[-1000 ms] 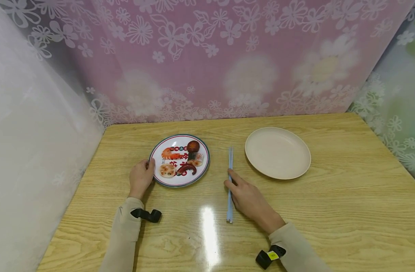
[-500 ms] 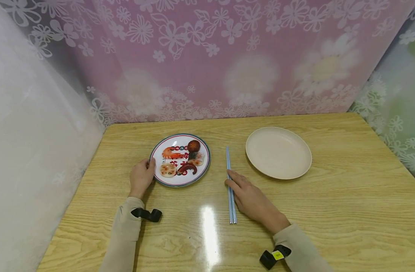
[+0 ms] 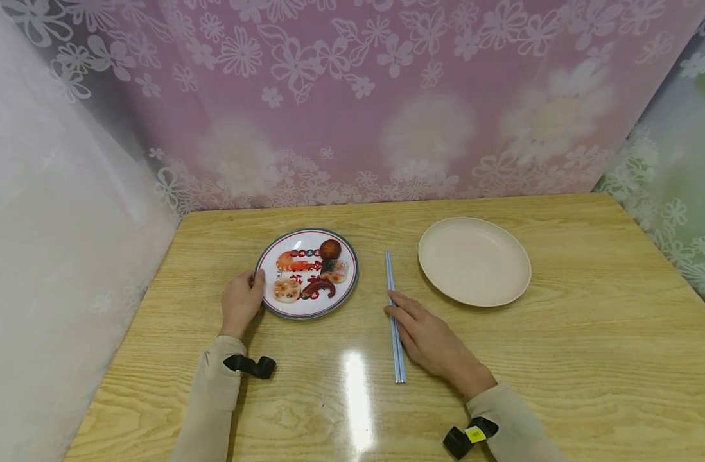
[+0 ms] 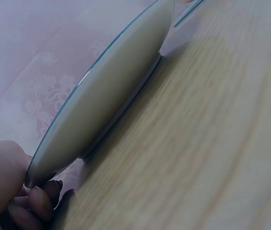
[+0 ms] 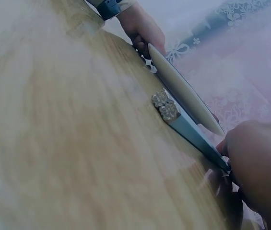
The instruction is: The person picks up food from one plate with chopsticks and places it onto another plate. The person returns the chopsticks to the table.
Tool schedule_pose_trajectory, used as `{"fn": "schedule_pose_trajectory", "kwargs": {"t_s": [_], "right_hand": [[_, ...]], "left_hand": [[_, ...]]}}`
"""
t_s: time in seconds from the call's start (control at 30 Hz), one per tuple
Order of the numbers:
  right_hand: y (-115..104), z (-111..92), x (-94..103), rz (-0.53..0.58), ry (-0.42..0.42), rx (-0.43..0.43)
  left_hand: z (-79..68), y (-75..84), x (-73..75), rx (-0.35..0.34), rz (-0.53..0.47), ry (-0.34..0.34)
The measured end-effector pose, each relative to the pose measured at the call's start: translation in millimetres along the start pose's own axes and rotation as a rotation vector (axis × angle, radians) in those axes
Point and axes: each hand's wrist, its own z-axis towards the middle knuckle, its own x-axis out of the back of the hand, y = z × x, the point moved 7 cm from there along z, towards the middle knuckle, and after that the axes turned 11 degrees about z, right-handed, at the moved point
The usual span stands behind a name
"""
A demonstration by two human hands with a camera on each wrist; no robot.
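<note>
A white plate (image 3: pixel 295 308) with a blue-green rim and printed or lying food pictures, among them a shrimp and a mushroom, sits at left. My left hand (image 3: pixel 241 303) pinches its left edge, thumb over the rim and fingers curled beneath, as the left wrist view shows at the plate's underside (image 4: pixel 101 100). Right of this plate, a pair of light blue chopsticks (image 3: pixel 397 359) lies side by side, pointing away from me. My right hand (image 3: pixel 430 337) holds them around the middle between thumb and fingers. Their near ends (image 5: pixel 166 105) look silvery in the right wrist view.
A plain beige plate (image 3: pixel 474 263) stands at the right, beyond my right hand. Everything is on a wood-grain table (image 3: pixel 306 398), whose back edge meets a pink floral curtain (image 3: pixel 341 115). Each wrist carries a black strapped camera.
The chopsticks have turned slightly, far ends to the left and near ends to the right, and now show side by side. My right hand shifted a little right; the left stays on the plate.
</note>
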Motion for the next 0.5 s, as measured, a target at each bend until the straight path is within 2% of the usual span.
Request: {"fn": "schedule_pose_trajectory", "kwargs": {"t_s": [0.5], "right_hand": [[-9.9,-9.5,1.9,-0.050,0.062,0.057]], "left_hand": [[-1.3,0.6,0.8,0.007,-0.005,-0.003]]}}
